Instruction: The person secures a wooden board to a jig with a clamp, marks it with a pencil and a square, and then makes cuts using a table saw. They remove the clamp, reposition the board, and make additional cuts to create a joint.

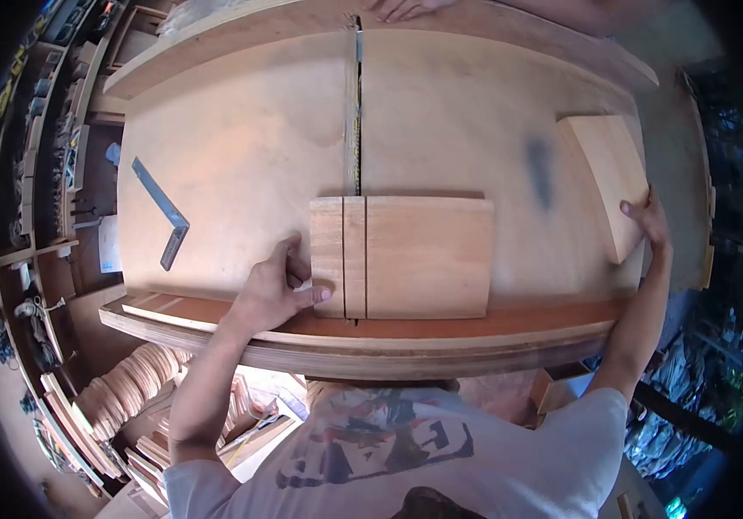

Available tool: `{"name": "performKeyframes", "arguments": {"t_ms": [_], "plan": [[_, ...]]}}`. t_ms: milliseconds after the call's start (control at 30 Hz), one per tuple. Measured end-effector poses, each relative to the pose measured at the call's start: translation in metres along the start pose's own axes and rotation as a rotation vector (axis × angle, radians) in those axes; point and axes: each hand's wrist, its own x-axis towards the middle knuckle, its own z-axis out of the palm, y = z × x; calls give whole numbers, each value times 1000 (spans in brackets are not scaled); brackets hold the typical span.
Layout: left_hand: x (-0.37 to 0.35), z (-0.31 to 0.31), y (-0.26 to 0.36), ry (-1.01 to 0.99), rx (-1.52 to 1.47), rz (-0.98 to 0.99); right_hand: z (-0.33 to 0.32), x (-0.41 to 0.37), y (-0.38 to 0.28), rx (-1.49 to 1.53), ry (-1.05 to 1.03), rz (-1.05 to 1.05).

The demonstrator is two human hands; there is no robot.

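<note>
A rectangular wooden board [427,259] with two dark parallel grooves near its left end lies over the slot in the middle of the wooden worktop [242,130]. My left hand [278,290] is closed at the board's left edge, thumb on its face and fingers curled beside it. On the right, a second wooden board [609,177] sits at a slant. My right hand [646,218] grips its outer edge, thumb on top and the other fingers mostly hidden. A metal try square [164,216] lies on the left of the worktop.
A dark slot [357,112] runs front to back through the worktop. Along the far side stands a long wooden fence [285,54], where another person's hand [406,7] rests. A wooden rail [423,329] borders the near edge. Shelves [38,173] with tools stand at left.
</note>
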Motion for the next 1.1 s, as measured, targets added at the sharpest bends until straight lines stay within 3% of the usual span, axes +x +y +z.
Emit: {"name": "performKeyframes", "arguments": {"t_ms": [67, 200, 367, 400, 433, 467, 533, 633, 733, 867, 967, 1100], "plan": [[2, 3, 6, 10, 66, -35, -7, 7, 1, 48, -68, 17], [5, 5, 4, 13, 121, -51, -20, 23, 16, -207, -103, 123], [2, 2, 4, 34, 115, -54, -11, 5, 11, -35, -71, -19], [2, 4, 4, 21, 107, -25, -9, -9, -10, -105, -27, -18], [4, 5, 4, 5, 85, -35, -22, 4, 18, -321, -14, 104], [4, 5, 4, 1, 68, -57, -23, -23, -36, -454, 45, 220], [4, 5, 9, 18, 124, -26, -17, -49, -56, -546, 285, 166], [-4, 8, 12, 85, 190, 14, -16, -90, -107, -773, 298, 88], [-5, 10, 5, 128, 225, 60, -21, -114, -138, -517, 117, 66], [-11, 4, 14, 117, 306, 5, -4, -152, -174, -691, 403, -285], [-19, -3, -7, 272, 181, 236, 2, -208, -238, -666, 521, -498], [-60, -44, -14, 506, -301, 507, 27, -260, -320, -179, 385, -770]]}}
